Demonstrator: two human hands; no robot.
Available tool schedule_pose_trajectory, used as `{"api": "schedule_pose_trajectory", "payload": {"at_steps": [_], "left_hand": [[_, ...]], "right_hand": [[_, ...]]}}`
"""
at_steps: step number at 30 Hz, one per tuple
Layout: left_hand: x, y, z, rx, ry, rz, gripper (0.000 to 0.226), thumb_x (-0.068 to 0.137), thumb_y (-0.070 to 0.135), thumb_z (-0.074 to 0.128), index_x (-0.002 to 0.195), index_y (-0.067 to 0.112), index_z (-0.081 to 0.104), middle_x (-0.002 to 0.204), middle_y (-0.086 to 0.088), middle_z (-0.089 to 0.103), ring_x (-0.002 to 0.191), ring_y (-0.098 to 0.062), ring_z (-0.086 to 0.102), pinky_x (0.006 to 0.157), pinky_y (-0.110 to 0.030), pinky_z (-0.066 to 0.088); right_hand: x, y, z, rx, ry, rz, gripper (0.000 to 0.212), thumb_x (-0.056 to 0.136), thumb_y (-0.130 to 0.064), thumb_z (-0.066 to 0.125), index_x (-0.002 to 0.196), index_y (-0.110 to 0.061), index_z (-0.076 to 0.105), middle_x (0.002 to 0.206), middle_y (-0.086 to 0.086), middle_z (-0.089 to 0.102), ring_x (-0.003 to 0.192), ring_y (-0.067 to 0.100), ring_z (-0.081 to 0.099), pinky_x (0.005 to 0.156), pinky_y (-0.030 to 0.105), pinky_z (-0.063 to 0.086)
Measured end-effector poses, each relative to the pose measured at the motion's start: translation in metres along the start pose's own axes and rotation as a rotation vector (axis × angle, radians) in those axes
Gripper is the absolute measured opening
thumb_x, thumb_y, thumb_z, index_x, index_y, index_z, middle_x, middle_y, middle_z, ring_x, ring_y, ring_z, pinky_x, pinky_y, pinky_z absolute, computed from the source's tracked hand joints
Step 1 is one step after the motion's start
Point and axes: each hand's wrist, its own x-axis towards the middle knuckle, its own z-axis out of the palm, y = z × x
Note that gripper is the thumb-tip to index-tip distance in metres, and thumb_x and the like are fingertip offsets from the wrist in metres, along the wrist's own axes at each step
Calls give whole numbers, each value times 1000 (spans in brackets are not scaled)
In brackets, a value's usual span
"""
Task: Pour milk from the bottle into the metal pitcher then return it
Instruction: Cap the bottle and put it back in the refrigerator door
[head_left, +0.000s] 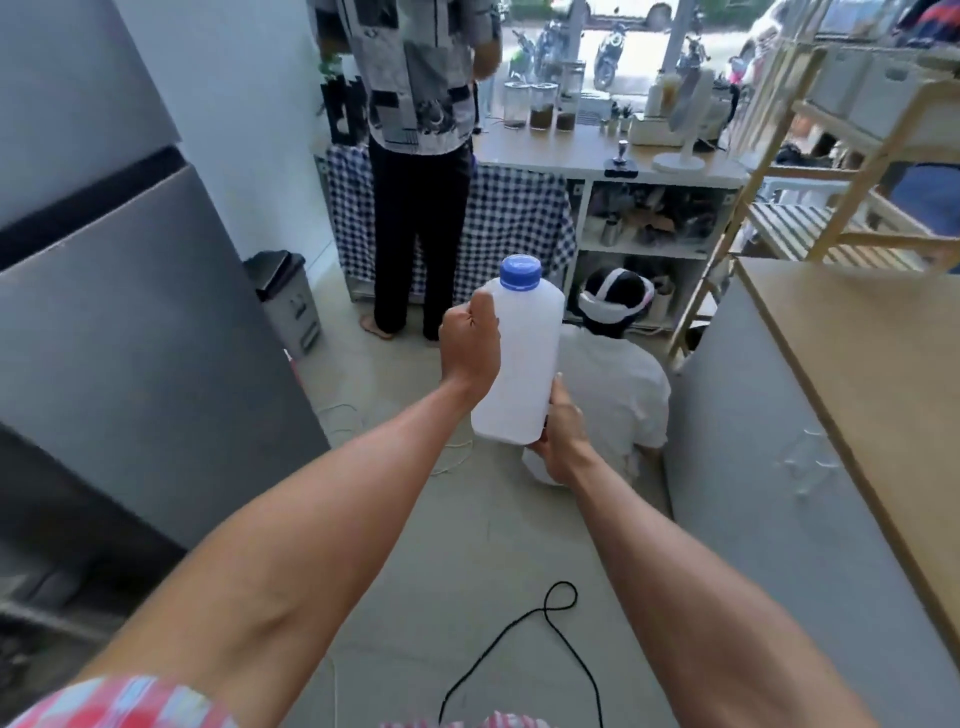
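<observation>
I hold a white plastic milk bottle (522, 358) upright in front of me, above the floor. Its blue screw cap (520, 273) is on. My left hand (470, 345) grips the bottle's upper left side. My right hand (561, 434) cups its bottom right corner from below. No metal pitcher shows in view.
A grey fridge (130, 322) stands at the left. A wooden counter (862, 395) runs along the right. One person (613, 384) crouches on the floor just beyond the bottle; another (421, 171) stands at the far table (582, 150). A black cable (545, 634) loops on the floor, and a bin (285, 296) stands beside the fridge.
</observation>
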Motion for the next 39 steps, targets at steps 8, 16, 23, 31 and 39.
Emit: {"api": "schedule_pose_trajectory", "payload": {"at_steps": [8,16,23,31,39], "left_hand": [[48,-10,-149,76,301,30,41,93,34,41,54,21,35,50,1,38,56,-19,36,58,-35,31],[67,-11,-267,128,624,-31,39,91,35,40,56,18,33,52,2,38,56,-19,35,54,-31,29],[80,-15,-338,123,866,-67,44,90,37,39,49,23,31,46,8,34,52,-18,32,57,-35,29],[81,-6,-391,126,1135,-82,46,93,43,42,55,20,31,51,4,38,55,-20,35,59,-37,31],[64,0,-423,157,1338,-69,50,92,52,47,59,18,31,57,-4,36,56,-19,35,58,-35,30]], "right_hand": [[-21,19,163,-189,-231,84,55,98,-68,43,103,-23,73,103,6,78,94,28,75,90,50,60],[-32,44,285,-318,-512,156,48,102,-63,40,101,-26,70,103,5,77,95,28,75,90,50,60],[-31,65,374,-416,-731,205,51,99,-62,47,110,-19,72,106,7,78,93,26,76,88,49,61],[-32,80,451,-549,-985,247,51,101,-58,46,115,-16,70,106,10,77,94,30,76,86,51,62],[-55,100,491,-658,-1178,265,46,97,-57,45,105,-21,73,105,7,78,98,32,75,88,53,61]]}}
